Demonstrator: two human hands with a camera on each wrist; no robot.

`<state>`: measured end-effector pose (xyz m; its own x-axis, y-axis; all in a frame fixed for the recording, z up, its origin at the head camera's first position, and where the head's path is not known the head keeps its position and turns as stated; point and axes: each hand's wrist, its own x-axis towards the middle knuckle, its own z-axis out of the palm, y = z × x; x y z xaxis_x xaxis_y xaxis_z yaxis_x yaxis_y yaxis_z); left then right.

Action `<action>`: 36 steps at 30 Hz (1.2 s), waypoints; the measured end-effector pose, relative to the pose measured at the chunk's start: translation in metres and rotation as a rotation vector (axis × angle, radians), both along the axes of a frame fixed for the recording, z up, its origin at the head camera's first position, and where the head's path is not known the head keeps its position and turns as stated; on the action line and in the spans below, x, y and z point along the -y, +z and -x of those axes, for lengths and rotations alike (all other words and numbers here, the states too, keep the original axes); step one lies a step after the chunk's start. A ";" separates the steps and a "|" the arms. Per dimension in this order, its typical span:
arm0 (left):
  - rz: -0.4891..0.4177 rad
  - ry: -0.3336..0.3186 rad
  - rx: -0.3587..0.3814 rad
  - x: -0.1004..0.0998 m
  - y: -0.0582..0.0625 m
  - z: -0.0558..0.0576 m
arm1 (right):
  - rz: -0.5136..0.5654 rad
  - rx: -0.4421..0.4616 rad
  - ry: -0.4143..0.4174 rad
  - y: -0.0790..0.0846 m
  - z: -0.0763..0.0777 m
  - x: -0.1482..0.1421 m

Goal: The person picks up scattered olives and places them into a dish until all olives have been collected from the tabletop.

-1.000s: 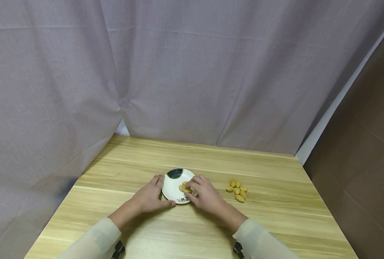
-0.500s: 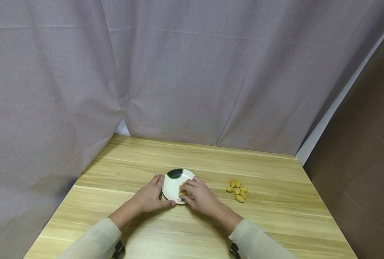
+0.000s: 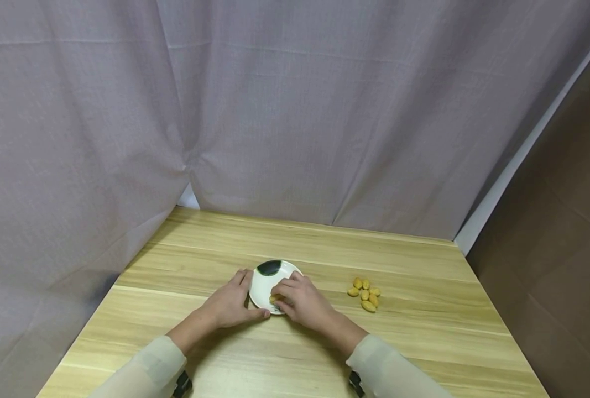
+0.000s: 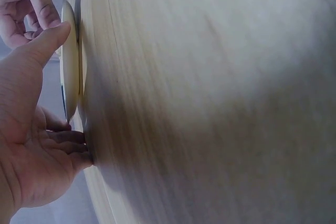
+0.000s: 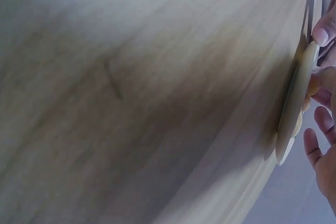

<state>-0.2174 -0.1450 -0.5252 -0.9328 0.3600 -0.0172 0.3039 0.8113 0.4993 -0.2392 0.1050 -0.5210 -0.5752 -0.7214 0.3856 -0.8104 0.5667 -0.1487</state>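
A small white plate (image 3: 262,286) with a dark green patch and a dark printed pattern lies on the wooden table. My left hand (image 3: 231,301) holds it at the left, thumb on the near rim and fingers along the far left side. Over the plate's right part, my right hand (image 3: 303,301) pinches a yellow-brown, almond-shaped nut (image 5: 314,86) between thumb and fingers, low over the surface. More yellow-brown pieces (image 5: 298,124) show on the plate in the right wrist view; in the head view the right hand mostly hides them.
Several similar nuts (image 3: 365,294) lie in a loose cluster on the table (image 3: 424,331) to the right of the plate. Grey curtain cloth (image 3: 295,138) hangs behind the table and along its left side. A brown panel (image 3: 563,237) stands at the right.
My right hand has shifted a little to the left across the plate, with a nut at its fingertips, and now covers more of it. The left hand and the cluster keep their places.
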 end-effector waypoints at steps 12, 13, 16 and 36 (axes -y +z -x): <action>0.001 -0.001 -0.003 -0.001 -0.001 0.001 | -0.008 -0.008 0.002 0.000 -0.001 0.003; 0.000 -0.002 -0.004 -0.001 -0.002 0.001 | -0.010 -0.012 0.004 0.000 -0.001 0.004; -0.001 -0.003 -0.003 -0.001 -0.002 0.001 | -0.016 -0.024 0.008 0.000 -0.002 0.004; -0.005 0.000 0.001 0.000 -0.002 0.000 | 0.030 0.034 -0.066 0.018 -0.009 -0.028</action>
